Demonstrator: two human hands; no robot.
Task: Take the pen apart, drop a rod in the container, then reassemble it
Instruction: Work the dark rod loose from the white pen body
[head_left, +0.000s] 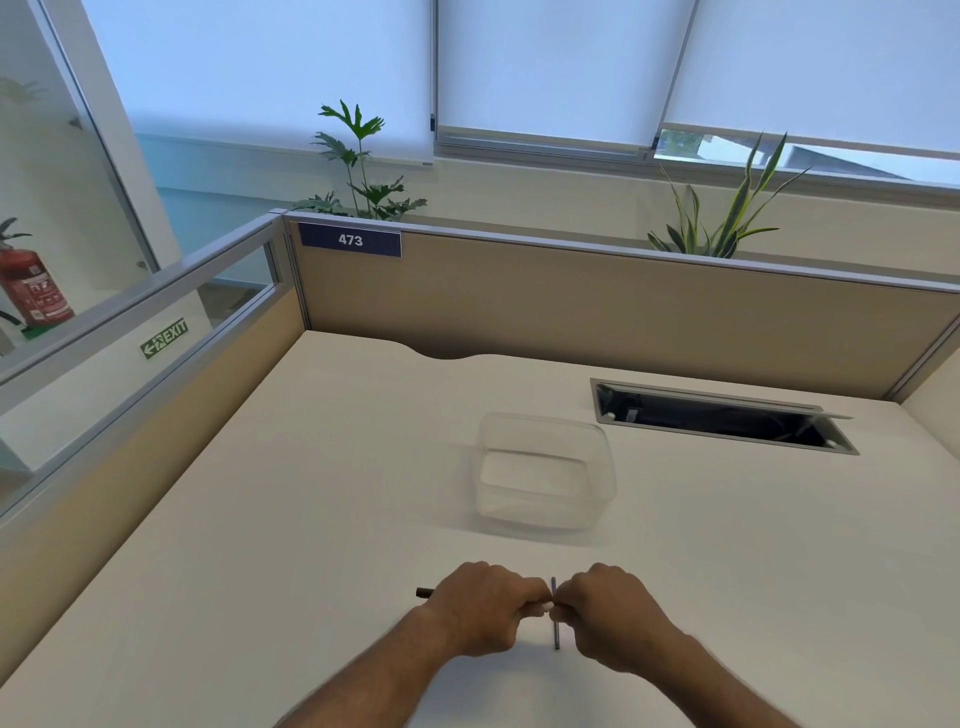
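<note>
My left hand (485, 605) is closed around a dark pen (425, 592); only its left end sticks out past my knuckles. My right hand (605, 610) pinches the pen's pale right end, where the two hands meet. A thin grey-blue rod (556, 631) lies on the desk between my hands, pointing away from me, partly hidden by my right fingers. A clear plastic container (545, 470) stands open on the desk beyond my hands, with nothing visible inside.
The white desk (311, 519) is walled by beige partitions at the back and left. An open cable slot (722, 415) is cut into the desk at the back right, beside the container. Plants stand behind the partition.
</note>
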